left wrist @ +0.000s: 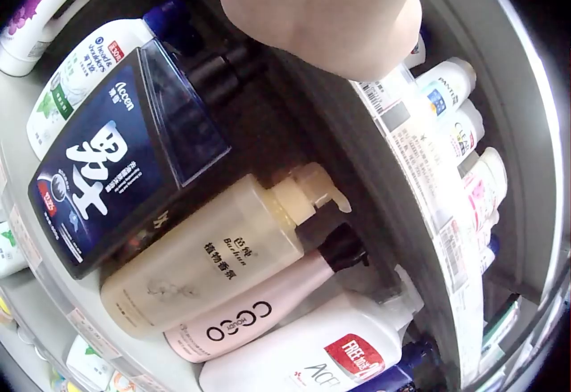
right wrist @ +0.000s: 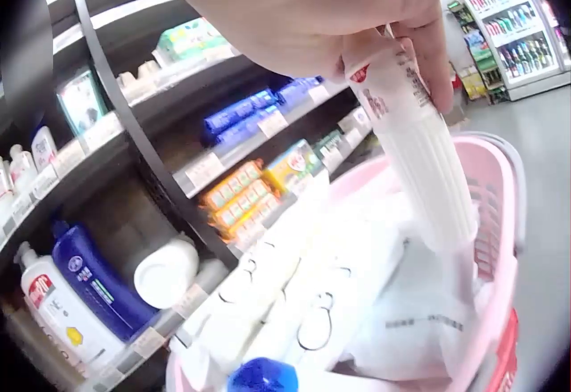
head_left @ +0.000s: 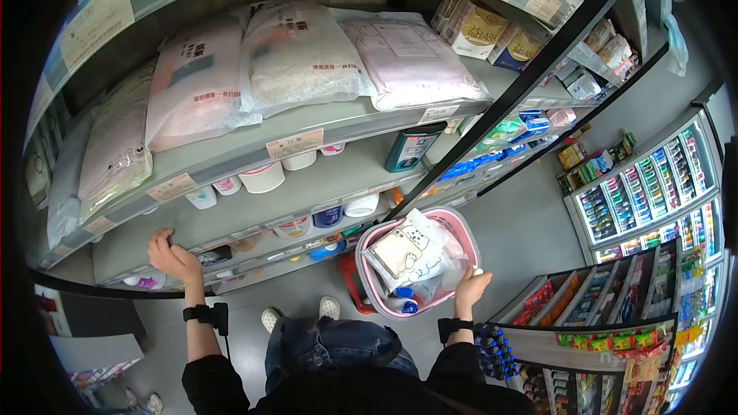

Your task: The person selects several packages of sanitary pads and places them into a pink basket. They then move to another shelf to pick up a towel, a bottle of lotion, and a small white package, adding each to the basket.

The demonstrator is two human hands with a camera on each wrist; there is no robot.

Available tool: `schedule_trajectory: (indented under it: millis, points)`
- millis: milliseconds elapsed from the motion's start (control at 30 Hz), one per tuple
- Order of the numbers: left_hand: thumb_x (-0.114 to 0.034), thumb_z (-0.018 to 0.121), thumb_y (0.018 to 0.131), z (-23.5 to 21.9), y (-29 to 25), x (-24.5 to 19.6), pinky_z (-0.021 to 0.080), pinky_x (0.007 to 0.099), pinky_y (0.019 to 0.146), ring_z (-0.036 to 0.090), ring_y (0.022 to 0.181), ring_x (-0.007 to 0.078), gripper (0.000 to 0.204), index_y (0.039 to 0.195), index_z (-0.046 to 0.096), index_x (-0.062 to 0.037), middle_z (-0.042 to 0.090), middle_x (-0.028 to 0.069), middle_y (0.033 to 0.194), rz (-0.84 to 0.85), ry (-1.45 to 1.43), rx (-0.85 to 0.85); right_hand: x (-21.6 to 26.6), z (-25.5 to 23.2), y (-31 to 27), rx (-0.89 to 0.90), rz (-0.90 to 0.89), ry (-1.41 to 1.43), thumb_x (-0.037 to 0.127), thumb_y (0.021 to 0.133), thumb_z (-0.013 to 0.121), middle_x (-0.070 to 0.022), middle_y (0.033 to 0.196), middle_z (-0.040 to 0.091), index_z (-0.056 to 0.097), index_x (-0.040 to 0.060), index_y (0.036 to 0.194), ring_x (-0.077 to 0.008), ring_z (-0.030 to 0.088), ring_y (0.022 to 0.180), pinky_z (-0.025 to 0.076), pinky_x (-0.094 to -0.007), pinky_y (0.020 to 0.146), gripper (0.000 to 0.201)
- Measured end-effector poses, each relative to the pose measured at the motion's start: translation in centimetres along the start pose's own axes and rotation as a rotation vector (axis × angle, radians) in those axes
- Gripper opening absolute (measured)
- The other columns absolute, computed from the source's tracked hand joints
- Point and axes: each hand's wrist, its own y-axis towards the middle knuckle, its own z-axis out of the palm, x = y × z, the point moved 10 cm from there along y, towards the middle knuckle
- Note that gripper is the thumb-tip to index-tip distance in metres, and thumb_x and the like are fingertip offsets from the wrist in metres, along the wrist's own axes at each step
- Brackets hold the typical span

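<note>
In the head view the left hand (head_left: 175, 258) rests at the front of a grey shelf, fingers loosely bent and holding nothing. The right hand (head_left: 470, 290) is over the right rim of a pink basket (head_left: 367, 284). The right wrist view shows this hand (right wrist: 357, 17) pinching the top of a clear ribbed plastic container (right wrist: 419, 160), which hangs upright inside the basket. White printed packages (right wrist: 312, 294) and a blue cap (right wrist: 263, 376) lie in the basket. Below the left hand (left wrist: 321, 8), the left wrist view shows a dark blue box (left wrist: 107, 160) and a beige pump bottle (left wrist: 205, 258).
Bagged textiles (head_left: 300, 54) fill the upper shelf. A dark green box (head_left: 413, 147) stands on the shelf beneath. A red basket (head_left: 355, 284) is partly under the pink one. Snack racks (head_left: 584, 315) and drink fridges (head_left: 653, 184) stand to the right. Another person's shoes (head_left: 155, 403) show lower left.
</note>
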Motion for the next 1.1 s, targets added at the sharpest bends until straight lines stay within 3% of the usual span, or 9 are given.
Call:
schedule_trajectory:
  millis: [133, 233, 333, 400, 533, 667, 733, 833, 1100]
  points:
    - [-0.013, 0.041, 0.076, -0.3, 0.2, -0.5, 0.035, 0.0414, 0.086, 0.054, 0.099, 0.0288, 0.026, 0.093, 0.061, -0.0082, 0.062, 0.0083, 0.106, 0.012, 0.014, -0.003, -5.3, 4.2, -1.1, 0.058, 0.166, -0.071, 0.032, 0.086, 0.068, -0.028, 0.116, 0.049, 0.04, -0.0052, 0.11, -0.0452, 0.058, 0.098, 0.049, -0.0512, 0.086, 0.052]
    - [-0.012, 0.041, 0.076, -0.3, 0.2, -0.5, 0.035, 0.0415, 0.085, 0.054, 0.099, 0.0297, 0.026, 0.092, 0.061, -0.0081, 0.062, 0.0097, 0.106, 0.017, 0.007, -0.003, -7.9, 8.3, -2.6, 0.274, 0.156, -0.171, 0.026, 0.084, 0.068, -0.031, 0.12, 0.047, 0.035, -0.0084, 0.12, -0.0463, 0.055, 0.106, 0.048, -0.0498, 0.09, 0.06]
    - [-0.012, 0.041, 0.076, -0.2, 0.1, -0.1, 0.035, 0.0418, 0.085, 0.054, 0.099, 0.0304, 0.025, 0.091, 0.061, -0.0081, 0.062, 0.0105, 0.105, 0.007, 0.009, -0.008, -7.3, 9.1, -2.2, 0.239, 0.092, -0.186, 0.021, 0.082, 0.067, -0.0324, 0.12, 0.046, 0.035, -0.0096, 0.122, -0.0475, 0.054, 0.107, 0.047, -0.0491, 0.093, 0.06]
    - [-0.012, 0.042, 0.076, -0.2, 0.0, 0.1, 0.035, 0.042, 0.085, 0.054, 0.099, 0.0307, 0.025, 0.091, 0.061, -0.0081, 0.061, 0.0107, 0.105, 0.0, 0.019, -0.011, -2.0, 6.5, -2.3, 0.148, 0.018, -0.22, 0.012, 0.08, 0.065, -0.0281, 0.117, 0.05, 0.042, -0.0073, 0.118, -0.0424, 0.056, 0.103, 0.048, -0.0465, 0.089, 0.049]
    - [-0.011, 0.042, 0.075, -0.2, 0.1, 0.0, 0.034, 0.0425, 0.085, 0.052, 0.1, 0.0304, 0.025, 0.091, 0.061, -0.0085, 0.061, 0.0104, 0.106, -0.01, 0.0, -0.012, 11.2, 3.5, -3.0, 0.137, -0.362, 0.415, 0.0, 0.078, 0.063, -0.0155, 0.086, 0.057, 0.056, -0.0019, 0.088, -0.03, 0.056, 0.079, 0.045, -0.0389, 0.075, 0.012]
    - [-0.011, 0.042, 0.074, -0.2, 0.0, 0.1, 0.034, 0.0423, 0.086, 0.052, 0.099, 0.0299, 0.025, 0.09, 0.061, -0.0084, 0.061, 0.01, 0.105, -0.035, -0.001, -0.002, 26.4, -1.0, -7.8, 0.232, -0.663, 0.778, -0.001, 0.082, 0.064, -0.0118, 0.088, 0.058, 0.058, 0.0006, 0.091, -0.0235, 0.056, 0.078, 0.046, -0.0339, 0.072, 0.011]
    - [-0.011, 0.042, 0.074, -0.3, 0.1, 0.0, 0.034, 0.0423, 0.086, 0.052, 0.099, 0.0298, 0.024, 0.09, 0.061, -0.0084, 0.061, 0.01, 0.105, -0.037, 0.0, -0.011, 32.9, -2.1, -10.8, 0.396, -0.76, 0.832, 0.0, 0.081, 0.064, -0.0127, 0.095, 0.058, 0.059, 0.0019, 0.096, -0.0269, 0.057, 0.086, 0.047, -0.0347, 0.076, 0.016]
    - [-0.011, 0.043, 0.074, -0.6, 0.2, -0.1, 0.034, 0.0425, 0.086, 0.052, 0.099, 0.0296, 0.024, 0.09, 0.06, -0.0083, 0.06, 0.0099, 0.104, -0.027, -0.012, -0.017, 41.3, -5.8, -15.3, 0.294, -1.084, 0.837, 0.007, 0.082, 0.065, -0.019, 0.118, 0.053, 0.057, 0.0024, 0.114, -0.0388, 0.049, 0.112, 0.038, -0.0459, 0.098, 0.033]
    - [-0.01, 0.043, 0.073, -0.7, 0.5, -0.4, 0.034, 0.0415, 0.085, 0.051, 0.097, 0.0302, 0.021, 0.088, 0.058, -0.0065, 0.059, 0.0106, 0.1, -0.038, -0.021, 0.036, 50.8, -5.5, -18.8, 0.14, -1.311, 0.691, 0.014, 0.076, 0.066, -0.0197, 0.116, 0.056, 0.06, 0.0034, 0.112, -0.0424, 0.049, 0.108, 0.032, -0.057, 0.096, 0.037]
